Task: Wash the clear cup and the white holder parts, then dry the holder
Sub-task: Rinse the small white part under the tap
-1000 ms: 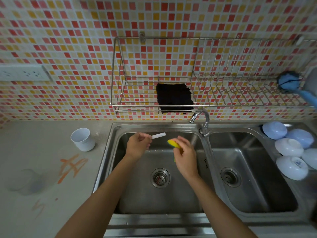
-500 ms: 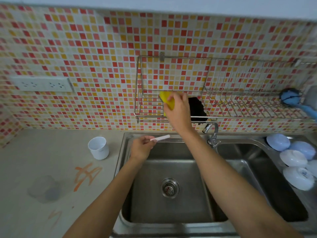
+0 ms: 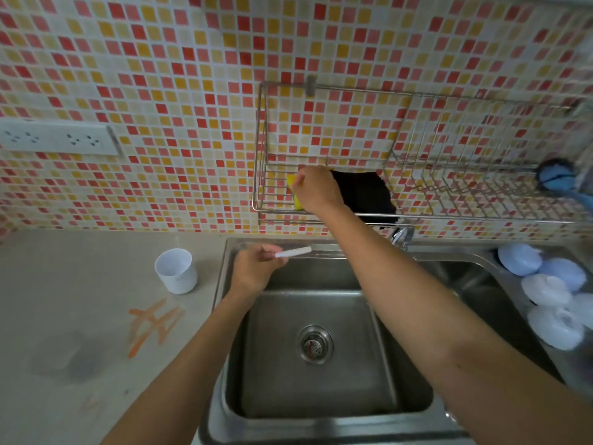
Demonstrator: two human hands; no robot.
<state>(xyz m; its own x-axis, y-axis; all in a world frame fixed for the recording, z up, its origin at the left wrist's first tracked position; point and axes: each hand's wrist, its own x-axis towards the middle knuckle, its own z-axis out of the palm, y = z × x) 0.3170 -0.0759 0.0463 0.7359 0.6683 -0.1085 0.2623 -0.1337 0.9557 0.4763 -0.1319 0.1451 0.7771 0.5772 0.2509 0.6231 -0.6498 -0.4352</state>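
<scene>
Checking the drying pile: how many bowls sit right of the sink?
5 upturned bowls on the right ledge; the frame edge may hide more.

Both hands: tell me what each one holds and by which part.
The left hand pinches a thin white stick by its near end. The right hand grips a yellow sponge by its right side, at the wire rack.

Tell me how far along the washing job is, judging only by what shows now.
Scrubbing seems over: the right hand is setting the yellow sponge in the wall rack. The white cup-shaped holder and the clear cup stand on the counter; whether they are washed cannot be told. In hand: the left hand holds a thin white part over the sink. No drying shows.
</scene>
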